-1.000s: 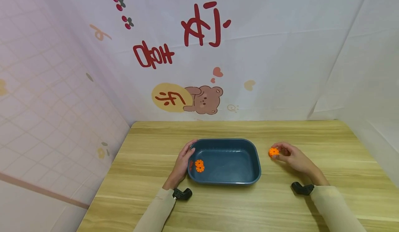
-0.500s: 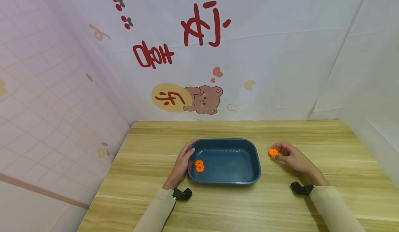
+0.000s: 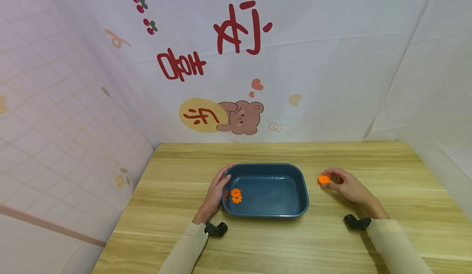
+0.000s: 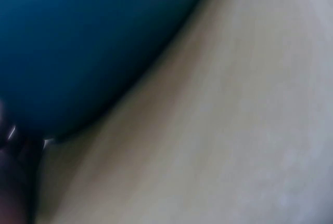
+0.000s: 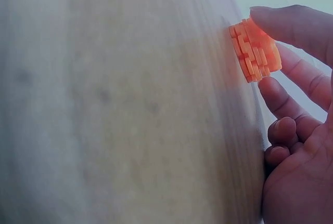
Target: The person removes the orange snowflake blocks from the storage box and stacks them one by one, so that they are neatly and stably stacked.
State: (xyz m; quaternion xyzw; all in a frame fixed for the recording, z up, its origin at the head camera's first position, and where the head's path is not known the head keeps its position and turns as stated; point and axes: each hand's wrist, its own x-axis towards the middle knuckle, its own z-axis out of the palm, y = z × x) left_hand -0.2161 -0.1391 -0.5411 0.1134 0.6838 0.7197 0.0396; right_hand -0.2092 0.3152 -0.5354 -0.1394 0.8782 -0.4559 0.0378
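A dark blue rectangular basin (image 3: 274, 196) stands on the wooden table. At its left side my left hand (image 3: 214, 192) holds the wall, the thumb at the rim and the fingers along the outside. Inside the basin, near that end, lie two orange snowflake building discs (image 3: 236, 196), partly overlapping. To the right of the basin my right hand (image 3: 346, 187) pinches a small stack of orange snowflake discs (image 5: 254, 50) between thumb and fingers, close over the table. The right wrist view shows several notched layers in the stack. In the left wrist view the basin's side (image 4: 93, 47) is blurred.
The wood-grain table (image 3: 265, 245) runs back to a white cloth wall (image 3: 332, 61) with red characters and a printed bear. Another cloth wall (image 3: 66, 114) borders the left side. Black wrist cameras (image 3: 357, 223) sit at both cuffs.
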